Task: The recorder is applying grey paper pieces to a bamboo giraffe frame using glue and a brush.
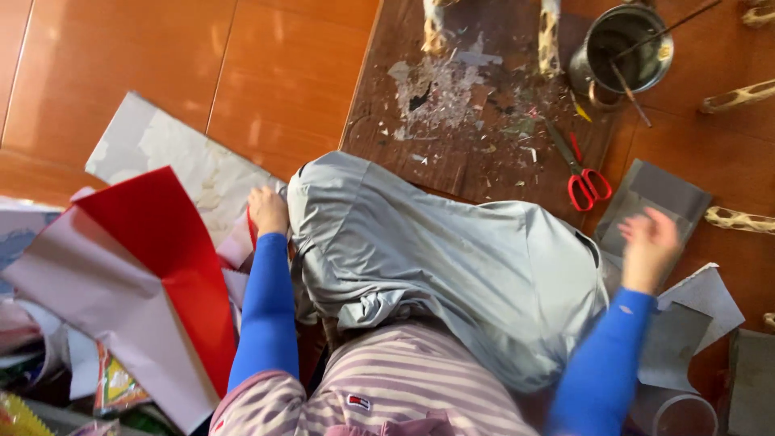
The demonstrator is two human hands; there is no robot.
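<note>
Here, left hand (267, 210) fingers curled on red paper (173, 258), right hand (651, 242) fingers spread.

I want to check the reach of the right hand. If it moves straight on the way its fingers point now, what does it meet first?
The right hand hovers open over a grey sheet. Straight ahead, it would probably reach the red-handled scissors first, though its height above the sheet is unclear.

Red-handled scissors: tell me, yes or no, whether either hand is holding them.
No. The red-handled scissors lie alone on the brown board, while the right hand hovers over grey sheets and the left hand touches red paper.
</note>
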